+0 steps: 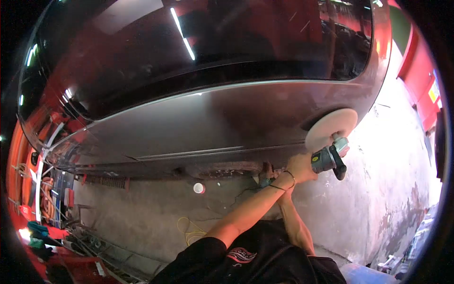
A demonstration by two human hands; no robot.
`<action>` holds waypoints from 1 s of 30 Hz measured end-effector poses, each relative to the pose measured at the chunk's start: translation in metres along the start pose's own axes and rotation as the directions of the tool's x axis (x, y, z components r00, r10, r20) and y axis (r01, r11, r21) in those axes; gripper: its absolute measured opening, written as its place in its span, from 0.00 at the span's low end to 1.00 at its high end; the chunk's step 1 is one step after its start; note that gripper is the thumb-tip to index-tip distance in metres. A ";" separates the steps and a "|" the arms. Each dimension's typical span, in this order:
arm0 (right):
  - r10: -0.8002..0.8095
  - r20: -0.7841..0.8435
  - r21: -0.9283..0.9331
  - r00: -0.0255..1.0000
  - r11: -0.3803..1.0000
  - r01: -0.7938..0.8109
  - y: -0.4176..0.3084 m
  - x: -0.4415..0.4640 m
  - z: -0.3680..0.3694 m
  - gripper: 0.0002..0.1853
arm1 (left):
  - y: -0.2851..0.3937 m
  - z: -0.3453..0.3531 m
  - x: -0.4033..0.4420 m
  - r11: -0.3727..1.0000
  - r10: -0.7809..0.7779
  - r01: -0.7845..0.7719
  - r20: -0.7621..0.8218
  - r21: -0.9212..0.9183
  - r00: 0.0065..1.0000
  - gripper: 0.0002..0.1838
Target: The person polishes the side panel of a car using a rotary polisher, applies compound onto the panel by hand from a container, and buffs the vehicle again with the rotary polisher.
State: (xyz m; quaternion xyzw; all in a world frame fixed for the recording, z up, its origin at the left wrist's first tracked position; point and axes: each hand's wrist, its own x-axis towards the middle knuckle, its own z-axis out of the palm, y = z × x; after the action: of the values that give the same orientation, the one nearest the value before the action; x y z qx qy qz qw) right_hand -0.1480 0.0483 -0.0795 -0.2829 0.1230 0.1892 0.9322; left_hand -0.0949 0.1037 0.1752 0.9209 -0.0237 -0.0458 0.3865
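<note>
A polisher [323, 160] with a round pale pad [332, 128] is held with the pad against the lower rear side of a dark car [198, 113]. My left hand [301, 167], with thin bands at its wrist, is closed around the tool's body just behind its head. A black side handle [339, 164] sticks out from the head. My right hand [285, 193] is farther back, under my crossing left forearm. Its fingers are mostly hidden, but it appears to grip the polisher's rear end.
A car wheel [227, 170] shows below the panel. On the concrete floor [142, 203] stand a small white cup [199, 188] and a coiled yellow cable [190, 231]. A dark cord [243, 191] trails near the tool. To the right rises a worn pale wall [378, 189]; shelving [52, 194] stands left.
</note>
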 end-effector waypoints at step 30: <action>-0.182 0.441 -0.855 0.879 0.215 0.473 -0.064 -0.107 0.136 0.37 | -0.084 -0.014 -0.130 0.771 0.093 -0.375 -0.490 -0.515 0.867 0.22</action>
State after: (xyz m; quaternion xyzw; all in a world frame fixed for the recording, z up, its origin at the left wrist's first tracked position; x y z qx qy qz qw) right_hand -0.2002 0.0469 0.0968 -0.7699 -0.1921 0.0548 0.6062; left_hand -0.2216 0.1828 0.1341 0.7277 -0.0385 0.2068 0.6529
